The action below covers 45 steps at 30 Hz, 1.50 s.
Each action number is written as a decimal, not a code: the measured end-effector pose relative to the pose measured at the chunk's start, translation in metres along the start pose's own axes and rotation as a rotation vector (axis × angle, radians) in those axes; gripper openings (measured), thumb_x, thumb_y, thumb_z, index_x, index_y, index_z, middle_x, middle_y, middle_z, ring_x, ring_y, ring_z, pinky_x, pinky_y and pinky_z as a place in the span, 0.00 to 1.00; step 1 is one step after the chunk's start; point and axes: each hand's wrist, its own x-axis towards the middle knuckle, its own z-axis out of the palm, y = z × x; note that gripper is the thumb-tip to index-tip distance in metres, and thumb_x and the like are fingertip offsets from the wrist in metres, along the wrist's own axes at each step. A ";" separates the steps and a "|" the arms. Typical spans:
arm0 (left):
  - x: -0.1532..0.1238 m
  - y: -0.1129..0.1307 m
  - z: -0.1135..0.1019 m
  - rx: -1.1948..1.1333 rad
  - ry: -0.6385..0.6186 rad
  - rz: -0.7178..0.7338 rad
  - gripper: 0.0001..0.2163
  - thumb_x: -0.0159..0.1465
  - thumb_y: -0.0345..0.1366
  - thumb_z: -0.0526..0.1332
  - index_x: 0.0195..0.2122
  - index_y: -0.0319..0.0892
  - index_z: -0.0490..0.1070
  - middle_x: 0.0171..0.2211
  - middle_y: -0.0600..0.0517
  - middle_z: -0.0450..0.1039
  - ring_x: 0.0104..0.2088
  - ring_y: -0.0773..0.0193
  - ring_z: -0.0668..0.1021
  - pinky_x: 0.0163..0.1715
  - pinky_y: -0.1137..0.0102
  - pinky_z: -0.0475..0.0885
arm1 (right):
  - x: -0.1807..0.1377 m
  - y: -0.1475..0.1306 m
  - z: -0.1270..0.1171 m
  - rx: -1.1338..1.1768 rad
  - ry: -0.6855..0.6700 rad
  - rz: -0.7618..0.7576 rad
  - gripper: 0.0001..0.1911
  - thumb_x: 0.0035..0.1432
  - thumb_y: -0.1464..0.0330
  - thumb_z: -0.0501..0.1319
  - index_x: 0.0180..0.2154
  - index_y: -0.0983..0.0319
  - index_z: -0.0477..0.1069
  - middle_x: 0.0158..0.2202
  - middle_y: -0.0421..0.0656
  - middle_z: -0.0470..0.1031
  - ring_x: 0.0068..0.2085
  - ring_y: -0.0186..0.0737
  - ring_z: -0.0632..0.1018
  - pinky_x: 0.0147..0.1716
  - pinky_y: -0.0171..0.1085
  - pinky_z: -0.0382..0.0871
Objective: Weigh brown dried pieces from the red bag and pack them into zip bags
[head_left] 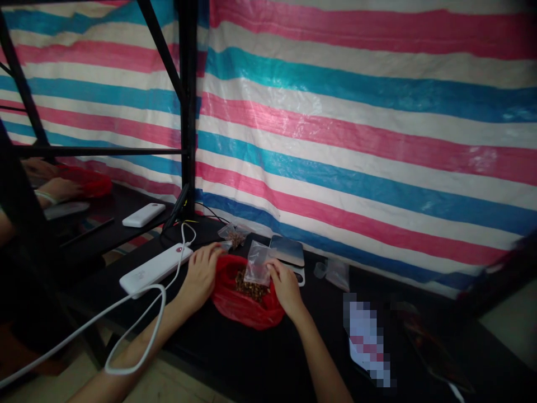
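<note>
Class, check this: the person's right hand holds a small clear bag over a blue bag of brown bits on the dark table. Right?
Not quite. In the head view the bag of brown bits is red, not blue. The right hand does hold the small clear bag over it.

Looks like a makeshift packing stall or small workshop: striped plastic tarp (356,140) hung as a wall, black metal racking (188,112), dark worktable (260,358) carrying a small scale (288,253), little clear bags (335,272), white power banks (155,270) on cables.
</note>
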 end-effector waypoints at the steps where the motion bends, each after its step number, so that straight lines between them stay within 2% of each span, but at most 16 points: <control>1: 0.004 0.008 -0.003 -0.037 -0.041 0.100 0.16 0.55 0.22 0.47 0.42 0.39 0.65 0.41 0.46 0.69 0.43 0.57 0.68 0.44 0.63 0.59 | 0.000 -0.001 0.000 0.012 0.010 -0.003 0.14 0.60 0.66 0.47 0.38 0.57 0.70 0.28 0.39 0.75 0.30 0.37 0.75 0.31 0.32 0.61; 3: 0.014 0.024 -0.009 -0.126 -0.145 0.229 0.12 0.55 0.23 0.48 0.33 0.41 0.67 0.33 0.50 0.70 0.37 0.60 0.69 0.41 0.67 0.61 | 0.000 -0.002 0.001 0.045 0.022 -0.005 0.14 0.60 0.66 0.47 0.38 0.58 0.70 0.30 0.39 0.76 0.31 0.37 0.75 0.32 0.31 0.62; 4: 0.020 0.031 -0.011 -0.159 -0.172 0.232 0.10 0.56 0.24 0.49 0.30 0.42 0.67 0.30 0.51 0.70 0.35 0.61 0.69 0.39 0.68 0.61 | 0.000 -0.003 0.000 0.065 0.022 -0.007 0.14 0.60 0.66 0.47 0.39 0.58 0.70 0.31 0.39 0.76 0.31 0.37 0.75 0.32 0.31 0.62; 7: 0.040 0.042 -0.006 -0.223 -0.178 0.113 0.07 0.59 0.35 0.52 0.29 0.42 0.67 0.28 0.52 0.69 0.33 0.62 0.71 0.35 0.70 0.62 | 0.001 -0.004 -0.002 0.106 0.039 -0.020 0.15 0.59 0.66 0.47 0.41 0.57 0.70 0.33 0.39 0.76 0.33 0.37 0.75 0.33 0.31 0.63; 10: 0.057 0.038 0.010 -0.355 -0.240 0.036 0.12 0.57 0.46 0.56 0.35 0.43 0.67 0.28 0.53 0.70 0.30 0.62 0.72 0.32 0.71 0.63 | 0.001 -0.004 -0.004 0.073 0.106 -0.006 0.15 0.60 0.66 0.46 0.40 0.57 0.70 0.36 0.40 0.76 0.37 0.39 0.75 0.36 0.33 0.63; 13: 0.067 0.026 0.030 -0.619 -0.354 0.040 0.15 0.55 0.47 0.58 0.37 0.41 0.67 0.29 0.53 0.71 0.29 0.64 0.73 0.30 0.73 0.63 | 0.000 -0.003 -0.004 0.015 0.168 0.019 0.17 0.61 0.65 0.44 0.40 0.57 0.70 0.36 0.41 0.76 0.37 0.40 0.74 0.37 0.35 0.63; 15: 0.070 0.019 0.042 -0.778 -0.409 0.031 0.14 0.55 0.45 0.59 0.33 0.39 0.69 0.27 0.53 0.72 0.29 0.65 0.72 0.30 0.74 0.64 | 0.000 -0.002 -0.003 -0.006 0.201 0.025 0.17 0.61 0.64 0.44 0.41 0.56 0.70 0.37 0.41 0.75 0.37 0.40 0.74 0.38 0.35 0.63; 18: 0.071 0.013 0.052 -0.901 -0.353 -0.015 0.12 0.54 0.43 0.61 0.26 0.37 0.70 0.25 0.53 0.71 0.28 0.66 0.72 0.30 0.74 0.64 | 0.001 -0.001 -0.001 -0.046 0.228 0.047 0.14 0.57 0.61 0.51 0.43 0.55 0.69 0.35 0.40 0.76 0.36 0.41 0.75 0.35 0.35 0.64; 21: 0.071 0.012 0.053 -0.936 -0.273 -0.037 0.11 0.53 0.42 0.62 0.25 0.37 0.71 0.25 0.52 0.71 0.29 0.65 0.72 0.31 0.74 0.63 | 0.002 -0.001 -0.002 -0.082 0.168 0.088 0.11 0.53 0.60 0.57 0.36 0.55 0.72 0.29 0.39 0.77 0.30 0.41 0.75 0.29 0.34 0.62; 24: 0.070 0.012 0.049 -0.943 -0.264 -0.037 0.11 0.54 0.41 0.61 0.25 0.37 0.72 0.25 0.52 0.71 0.29 0.66 0.72 0.31 0.73 0.63 | 0.004 -0.001 -0.003 -0.047 0.095 0.125 0.10 0.54 0.61 0.55 0.27 0.54 0.74 0.25 0.37 0.77 0.28 0.39 0.75 0.26 0.33 0.61; 31: 0.069 0.017 0.041 -0.872 -0.212 -0.012 0.12 0.56 0.42 0.59 0.24 0.38 0.71 0.25 0.52 0.70 0.28 0.66 0.72 0.31 0.73 0.63 | 0.003 -0.002 -0.007 0.011 0.102 0.163 0.12 0.53 0.61 0.57 0.22 0.55 0.73 0.22 0.36 0.76 0.25 0.37 0.75 0.24 0.32 0.60; 37: 0.066 0.017 0.042 -0.893 -0.281 -0.036 0.12 0.57 0.43 0.58 0.26 0.38 0.71 0.26 0.51 0.71 0.30 0.65 0.72 0.33 0.72 0.64 | 0.004 0.006 -0.005 0.030 0.107 0.106 0.11 0.53 0.61 0.56 0.26 0.56 0.74 0.24 0.38 0.77 0.24 0.38 0.74 0.25 0.32 0.61; 40: 0.065 0.018 0.040 -1.049 -0.336 -0.014 0.14 0.55 0.42 0.60 0.39 0.40 0.70 0.36 0.50 0.72 0.38 0.62 0.72 0.41 0.70 0.65 | 0.004 0.008 -0.003 0.066 0.096 0.078 0.11 0.53 0.62 0.56 0.26 0.58 0.74 0.24 0.39 0.77 0.24 0.37 0.73 0.25 0.32 0.62; 42: 0.065 0.018 0.038 -1.173 -0.353 -0.025 0.16 0.56 0.42 0.60 0.43 0.40 0.68 0.41 0.49 0.72 0.42 0.62 0.72 0.44 0.69 0.64 | 0.003 0.005 -0.004 0.084 0.040 0.049 0.10 0.52 0.63 0.57 0.25 0.58 0.74 0.23 0.38 0.76 0.23 0.36 0.73 0.24 0.32 0.61; 45: 0.065 0.018 0.040 -1.262 -0.409 -0.118 0.14 0.58 0.44 0.56 0.33 0.37 0.71 0.31 0.50 0.74 0.33 0.64 0.74 0.35 0.72 0.66 | 0.002 -0.002 -0.007 0.052 0.024 0.029 0.10 0.51 0.62 0.58 0.25 0.57 0.75 0.22 0.37 0.76 0.23 0.36 0.73 0.26 0.32 0.61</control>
